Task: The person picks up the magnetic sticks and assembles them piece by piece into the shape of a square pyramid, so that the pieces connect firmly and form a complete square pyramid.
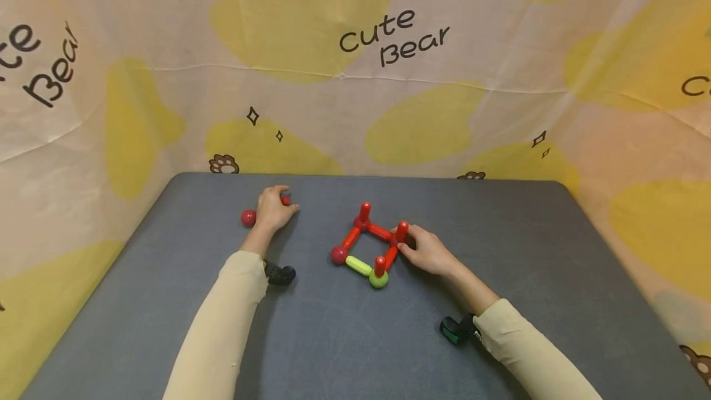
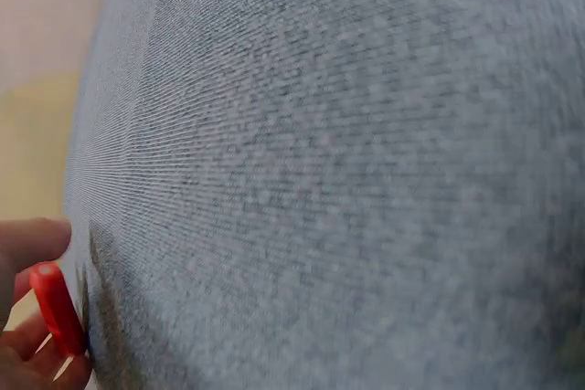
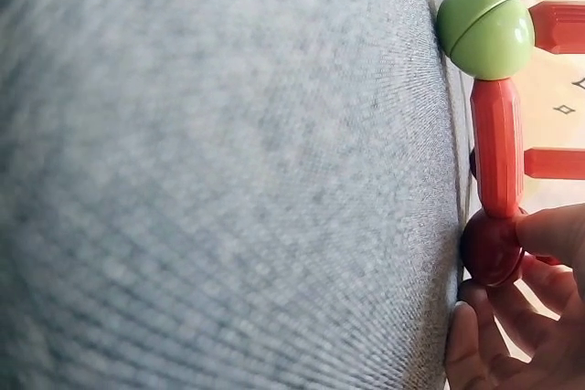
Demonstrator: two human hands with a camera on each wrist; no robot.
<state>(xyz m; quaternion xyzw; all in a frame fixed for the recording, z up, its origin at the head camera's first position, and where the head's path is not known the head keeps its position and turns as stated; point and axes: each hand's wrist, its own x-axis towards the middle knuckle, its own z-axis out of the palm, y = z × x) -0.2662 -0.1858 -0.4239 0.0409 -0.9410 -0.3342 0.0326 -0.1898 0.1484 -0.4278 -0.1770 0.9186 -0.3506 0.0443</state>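
Left hand (image 1: 274, 207) around a short red plastic-looking rod (image 2: 59, 310), right hand (image 1: 424, 252) pinching a dark red glossy ball (image 3: 494, 248)

The left hand is at the far left part of the grey fabric-textured tabletop (image 1: 328, 338). Its thumb and fingers lie on either side of the short rod; whether they grip it or only surround it, I cannot tell. From the head view that hand hides much of the rod, and a loose round red ball (image 1: 248, 218) sits just beside it, on the outer side.

The right hand has its thumb and fingertips closed about the dark red ball, the right corner of a four-sided frame on the tabletop, well apart from the loose ball. The other corners are a red ball at the back (image 1: 361, 223), a red ball at the left (image 1: 339, 255) and a glossy lime-green ball (image 1: 379, 279) at the front. Three red rods form the sides, and a yellow-green rod (image 1: 358, 266) runs between the left and front corners. Upright red rods rise from the back, right and front corners; the right one (image 1: 402, 231) stands close by the right hand's fingers, which partly cover the ball below.

A black device (image 1: 280, 274) shows at the left wrist, and another dark device (image 1: 457, 329) at the right. Behind the tabletop hangs a pale pink cloth with yellow patches and "Cute Bear" lettering (image 1: 311, 97)
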